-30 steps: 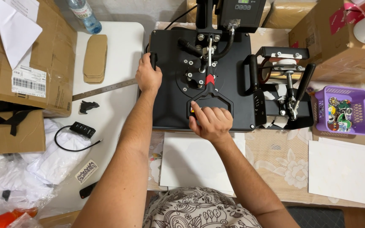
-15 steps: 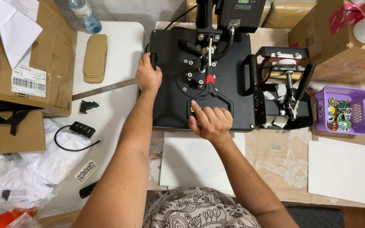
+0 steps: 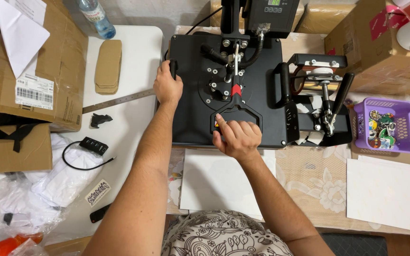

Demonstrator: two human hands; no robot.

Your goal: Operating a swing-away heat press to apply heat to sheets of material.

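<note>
Nearest to me, at 6 o'clock, I see a patterned black-and-white shirt [image 3: 224,234], and both forearms run up from it toward 12. Just past it a blank white sheet [image 3: 214,182] lies on the lace-patterned tablecloth [image 3: 319,182], its far edge touching the front of the black heat press [image 3: 200,99].

My right hand [image 3: 236,137] sits at the press's front edge, at about 6 o'clock of the machine. Its fingers are curled shut around the near bar of the black loop handle [image 3: 236,114], with the forefinger stretched up along the handle's left limb. The handle's arms run away from the grip toward 12, to a red fitting at the press's centre.

My left hand [image 3: 167,87] is at 9 o'clock of the press, closed around a short black side grip [image 3: 172,68] on the left edge; the plate lies directly to the hand's 3 o'clock.

Out at 9 o'clock on the white table [image 3: 138,47] lie a steel ruler [image 3: 117,101], a small black hub with cable [image 3: 93,145] and a cardboard box [image 3: 48,61]. At 3 o'clock stand a black mug-press attachment [image 3: 321,102] and a purple basket [image 3: 387,125] of small colourful pieces. Farthest, at 12, the press's control box [image 3: 269,14] rises, and a plastic bottle [image 3: 96,19] stands at 11.
</note>
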